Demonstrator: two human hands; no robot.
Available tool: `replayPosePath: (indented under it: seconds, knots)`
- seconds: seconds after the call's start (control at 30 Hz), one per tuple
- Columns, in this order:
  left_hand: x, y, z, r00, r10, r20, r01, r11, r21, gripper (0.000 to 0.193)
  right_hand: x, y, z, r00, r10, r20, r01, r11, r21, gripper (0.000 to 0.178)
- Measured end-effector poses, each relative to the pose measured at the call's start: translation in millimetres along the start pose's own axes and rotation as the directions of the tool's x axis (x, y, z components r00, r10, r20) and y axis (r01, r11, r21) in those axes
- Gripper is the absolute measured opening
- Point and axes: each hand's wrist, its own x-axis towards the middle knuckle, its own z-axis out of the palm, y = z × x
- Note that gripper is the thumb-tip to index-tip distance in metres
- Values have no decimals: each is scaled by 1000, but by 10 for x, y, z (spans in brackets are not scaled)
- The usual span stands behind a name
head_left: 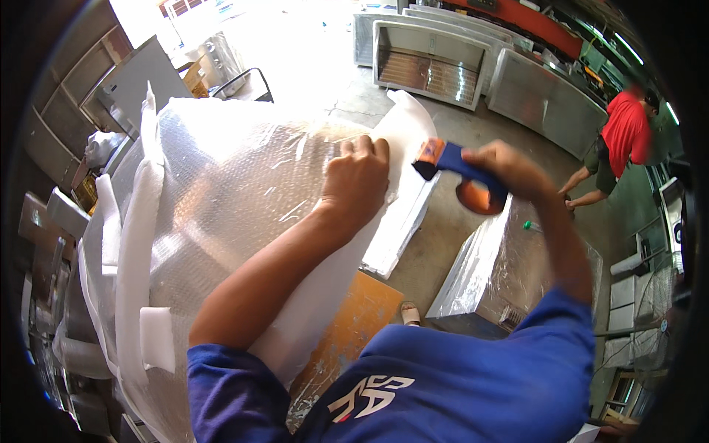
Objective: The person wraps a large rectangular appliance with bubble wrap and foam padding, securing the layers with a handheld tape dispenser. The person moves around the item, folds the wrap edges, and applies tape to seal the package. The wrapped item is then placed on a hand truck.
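Observation:
A large bulky item wrapped in clear bubble wrap (236,184) fills the left and middle of the view. My left hand (357,179) is on its right edge, knuckles up and fingers curled onto the wrap; the fingertips are partly hidden. In my right hand (509,168) I grip a blue tape dispenser (461,159) with a brown-orange tape roll, raised to the right of the wrapped item and apart from it. White foam sheeting (410,122) sticks out past the wrap beyond my left hand. Strips of white foam (136,273) run down the item's left side.
A film-wrapped metal box (509,258) stands at right, near my right arm. Below the wrapped item lies a worn orange board (362,317). Framed metal panels (432,63) lean at the back. A person in a red shirt (628,129) is at far right.

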Motion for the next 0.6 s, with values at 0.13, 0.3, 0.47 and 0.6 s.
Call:
replayPosePath:
  seconds: [0.13, 0.3, 0.47, 0.6]
  knots:
    - [38, 104, -119, 999, -48, 12, 49, 991, -126, 68, -95, 1276, 910, 980, 20, -200, 75, 888, 454, 59]
    - [-57, -11, -119, 997, -81, -11, 79, 988, -131, 91, 829, 2036, 2078, 953, -203, -223, 298, 750, 591, 55]
    - [-18, 30, -89, 987, 157, 12, -157, 977, 142, 75, 1011, 2448, 2504, 979, -176, -105, 204, 793, 574, 61]
    - [164, 190, 133, 830, 481, 284, -558, 698, 448, 51, 1337, 2660, 2842, 986, -150, -75, 168, 868, 468, 64]
